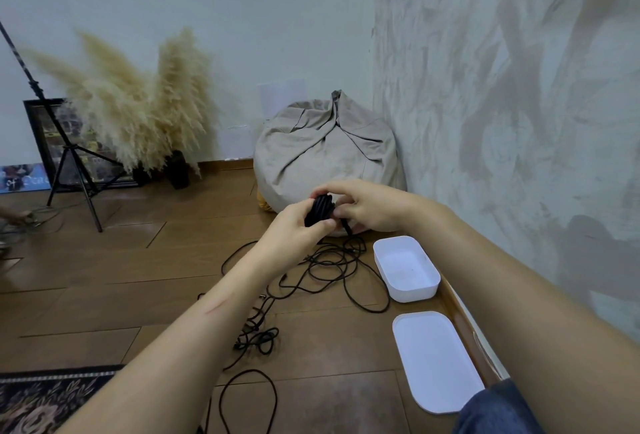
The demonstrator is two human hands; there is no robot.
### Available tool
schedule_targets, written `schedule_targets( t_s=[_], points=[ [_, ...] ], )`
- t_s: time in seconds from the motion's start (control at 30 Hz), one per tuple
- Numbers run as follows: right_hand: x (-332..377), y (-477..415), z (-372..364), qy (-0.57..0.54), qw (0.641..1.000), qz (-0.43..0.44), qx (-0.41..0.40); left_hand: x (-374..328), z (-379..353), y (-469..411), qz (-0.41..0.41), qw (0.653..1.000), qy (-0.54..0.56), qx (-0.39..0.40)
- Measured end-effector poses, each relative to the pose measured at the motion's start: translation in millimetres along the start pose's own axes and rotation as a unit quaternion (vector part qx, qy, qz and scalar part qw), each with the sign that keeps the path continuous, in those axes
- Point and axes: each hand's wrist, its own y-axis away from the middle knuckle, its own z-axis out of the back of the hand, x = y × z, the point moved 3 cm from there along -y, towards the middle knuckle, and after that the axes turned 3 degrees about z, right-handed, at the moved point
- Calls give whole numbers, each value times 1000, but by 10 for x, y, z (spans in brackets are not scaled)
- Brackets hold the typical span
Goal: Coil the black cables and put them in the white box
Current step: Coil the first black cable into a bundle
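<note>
A tight black cable coil is held up between both hands above the floor. My left hand grips its lower side, and my right hand pinches its top and right side, with a loose strand hanging down from it. More black cables lie tangled on the wooden floor below, trailing toward me. The white box stands open with nothing in it, to the right near the wall. Its white lid lies flat just in front of it.
A beige beanbag sits in the corner behind my hands. The textured wall runs along the right. Pampas grass and a black tripod stand at the left. A patterned rug lies at the bottom left.
</note>
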Motion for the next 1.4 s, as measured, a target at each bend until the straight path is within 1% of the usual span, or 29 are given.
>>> schedule_targets(
  t_s=[0.17,0.4,0.53,0.7,0.8,0.97,1.07,1.23,1.4],
  points=[
    [-55,-38,-11,-18,1000,1,8,9,6,-24,6,1000,0,-25],
    [-19,-56,-29,27,1000,-10,-8,60,10,-30,20,998,-13,-53],
    [-10,-43,-54,53,998,-3,-38,69,-51,-25,35,997,-17,-62],
    [-57,-32,-48,54,997,9,-45,59,-107,1,33,996,5,-84],
    [-52,-25,-62,66,997,15,-37,81,-162,27,52,992,38,-109],
    [15,-31,-40,165,986,16,-24,66,-229,47,73,984,82,-141],
    [14,-9,-15,179,983,16,-23,40,-217,43,65,988,69,-123],
    [22,-15,12,120,991,31,-50,29,-34,-16,42,997,10,-70],
    [29,-97,2,155,984,51,-71,22,28,-34,34,999,10,-34]
  ],
)
